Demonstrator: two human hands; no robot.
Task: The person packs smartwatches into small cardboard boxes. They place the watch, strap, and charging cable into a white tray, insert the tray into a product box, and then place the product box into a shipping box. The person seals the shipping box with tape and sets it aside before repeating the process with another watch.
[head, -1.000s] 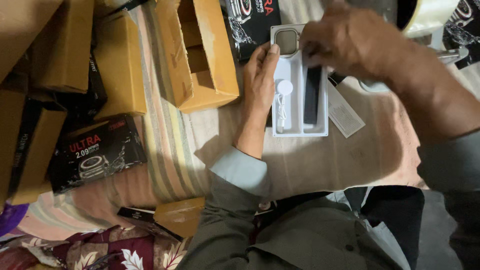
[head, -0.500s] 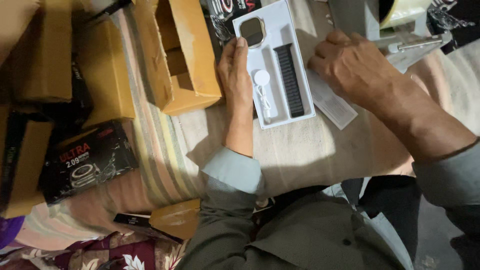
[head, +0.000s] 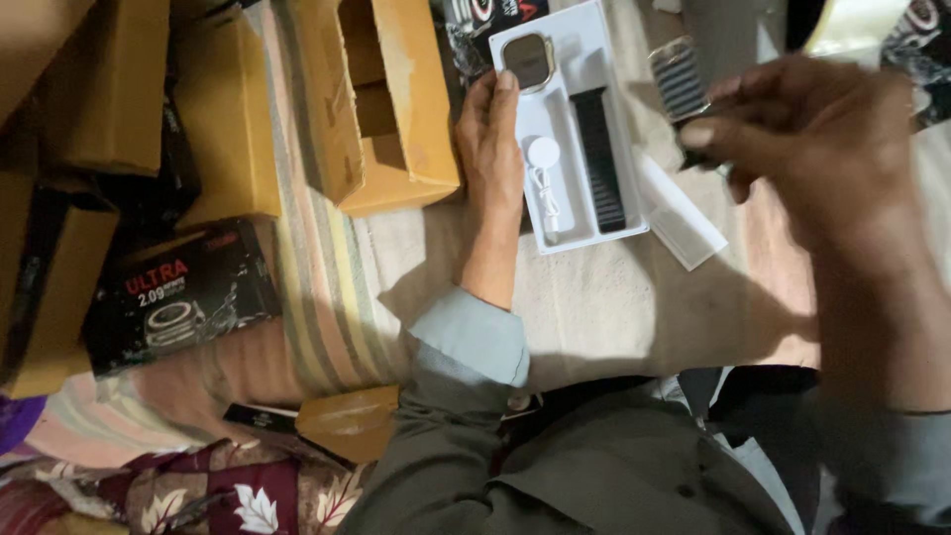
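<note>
Your left hand (head: 492,134) lies flat along tray (head: 616,226) edge, fingers loose, steadying it. Your right hand (head: 804,149) pinches strap (head: 680,81), lifted above tray. Watch (head: 527,61) sits in top slot; second strap (head: 599,159) beside charger (head: 543,154).

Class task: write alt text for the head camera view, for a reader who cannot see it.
Seen from above, a person's left hand steadies a white tray holding a smartwatch, a dark strap and a white charger, while the right hand lifts a ribbed strap piece. Open cardboard boxes lie alongside.
</note>
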